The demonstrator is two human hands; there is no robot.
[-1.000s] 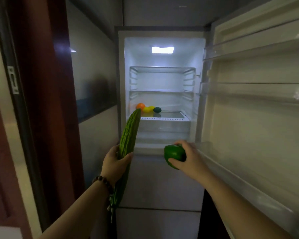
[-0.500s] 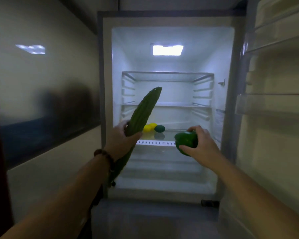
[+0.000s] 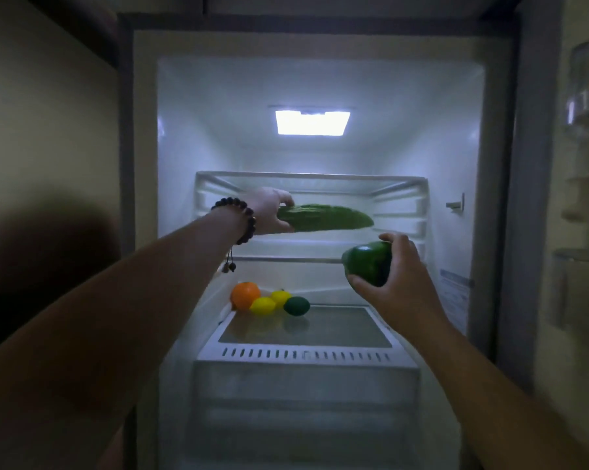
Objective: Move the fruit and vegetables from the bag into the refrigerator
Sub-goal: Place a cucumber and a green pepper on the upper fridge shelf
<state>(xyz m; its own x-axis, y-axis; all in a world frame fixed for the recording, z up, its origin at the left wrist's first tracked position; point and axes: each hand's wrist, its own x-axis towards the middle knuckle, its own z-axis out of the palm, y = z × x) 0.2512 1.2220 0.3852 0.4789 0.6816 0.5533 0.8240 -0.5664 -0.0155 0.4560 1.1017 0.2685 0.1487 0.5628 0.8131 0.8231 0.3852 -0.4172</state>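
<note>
Placing step, fridge (image 3: 496, 164) open and lit. Left hand (image 3: 269, 212) grips the stem end of a long ridged gourd (image 3: 323, 217), held roughly level inside the fridge, just above the middle glass shelf (image 3: 286, 259); can't tell if it touches the shelf yet. Right hand (image 3: 395, 276) is curled round a green pepper (image 3: 367, 263), at the front right of the fridge opening, level with that shelf's edge. Already inside on the lower shelf (image 3: 337, 327), back left: 1 orange (image 3: 245, 295), 2 lemons (image 3: 263, 305), 1 dark green fruit (image 3: 296, 305), all bunched together. Bag not in view. Next, my read: lower the gourd flat onto the shelf and let go, then set the pepper beside it so it doesn't roll.
</note>
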